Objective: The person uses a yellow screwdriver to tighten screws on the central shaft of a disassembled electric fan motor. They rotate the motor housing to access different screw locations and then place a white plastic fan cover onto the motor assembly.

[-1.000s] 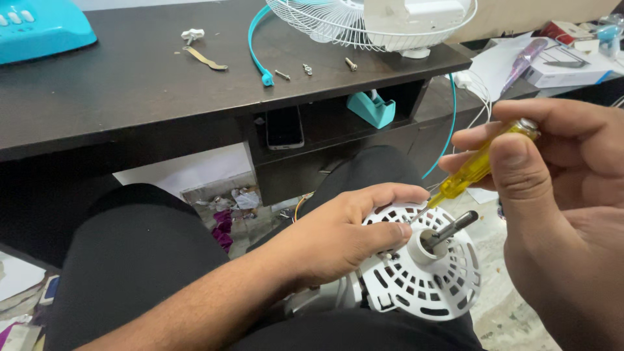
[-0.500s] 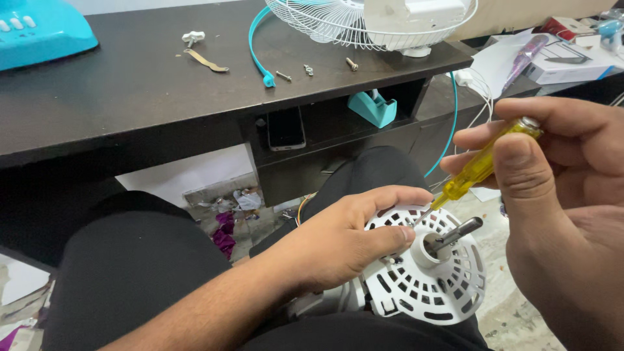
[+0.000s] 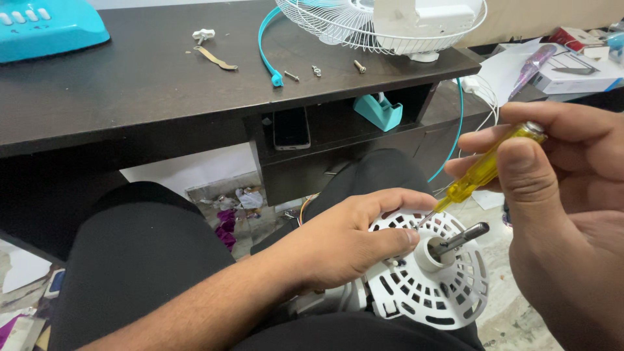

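A white slotted fan motor housing (image 3: 434, 286) with a metal shaft (image 3: 463, 236) rests on my lap. My left hand (image 3: 344, 240) grips its left rim, thumb and fingers on the top face. My right hand (image 3: 565, 214) holds a yellow-handled screwdriver (image 3: 484, 170) between thumb and fingers. Its tip points down-left into the housing near my left fingertips.
A dark desk (image 3: 130, 97) stands ahead, with a white wire fan guard (image 3: 383, 26), a teal strap (image 3: 263, 45), several loose screws (image 3: 316, 70) and a teal fan base (image 3: 45, 29). A phone (image 3: 291, 128) and teal tape dispenser (image 3: 378, 112) sit on the shelf below. Papers and a box (image 3: 565, 71) lie at right.
The motor housing and both hands have shifted slightly; the screwdriver stays tip-down on the housing in the same grip.
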